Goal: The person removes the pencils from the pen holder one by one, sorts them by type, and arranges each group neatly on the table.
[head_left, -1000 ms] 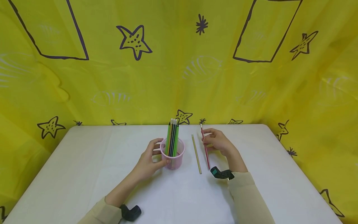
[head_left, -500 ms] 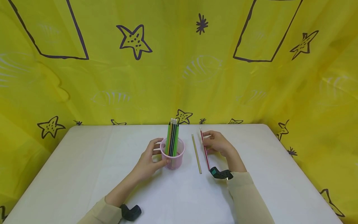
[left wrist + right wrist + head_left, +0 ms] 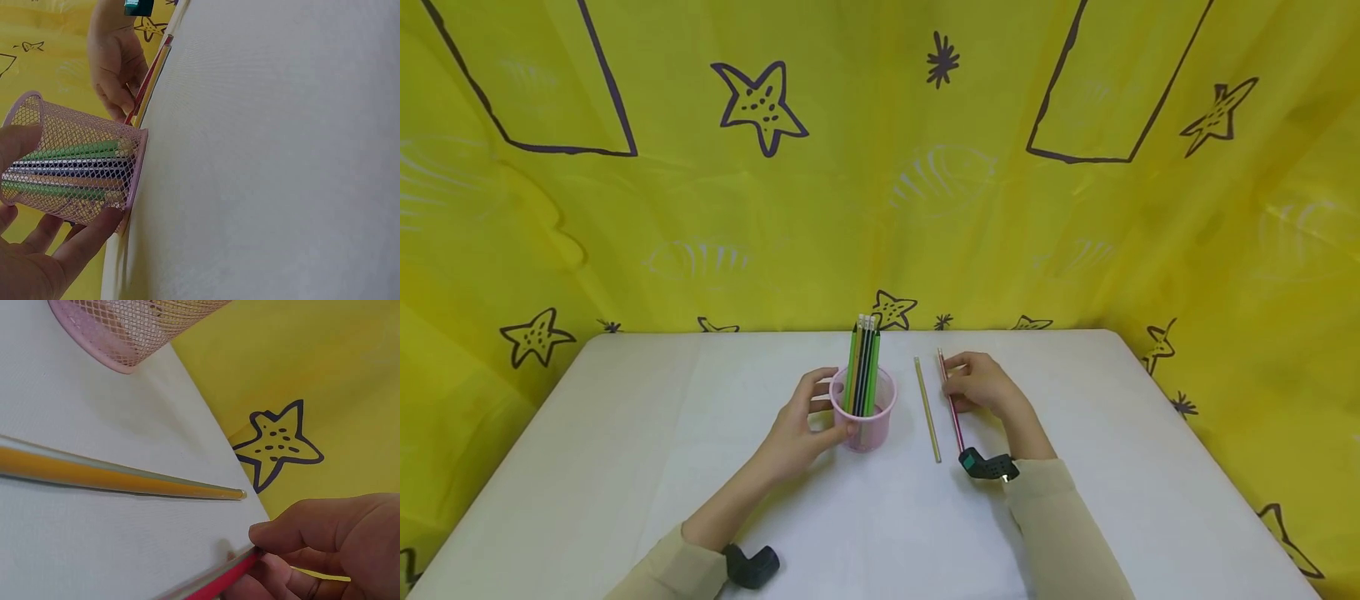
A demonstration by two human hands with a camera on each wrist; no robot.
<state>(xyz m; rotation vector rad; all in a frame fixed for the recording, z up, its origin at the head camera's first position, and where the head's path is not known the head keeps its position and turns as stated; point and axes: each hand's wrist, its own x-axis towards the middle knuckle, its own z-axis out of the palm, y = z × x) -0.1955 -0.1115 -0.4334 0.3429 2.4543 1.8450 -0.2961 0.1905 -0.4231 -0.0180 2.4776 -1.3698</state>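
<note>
My left hand (image 3: 796, 432) holds a pink mesh pencil cup (image 3: 872, 435) upright on the white table, thumb on the near side and fingers round the left. Several green, black and yellowish pencils (image 3: 862, 371) stand in the cup. To its right, a yellow pencil (image 3: 927, 410) lies flat on the table. My right hand (image 3: 988, 387) pinches a red pencil (image 3: 225, 579) between thumb and fingers, low over the table and roughly parallel to the yellow one. In the left wrist view, the cup's mesh wall (image 3: 81, 134) shows the pencils inside.
The white table (image 3: 640, 433) runs back to a yellow curtain (image 3: 850, 192) with dark star drawings. A black wrist camera (image 3: 988, 465) sits at the right cuff and another black wrist camera (image 3: 752, 567) at the left.
My right hand has come slightly down and toward me with the red pencil, whose far end now sits lower. The left hand and the cup have stayed in place.
</note>
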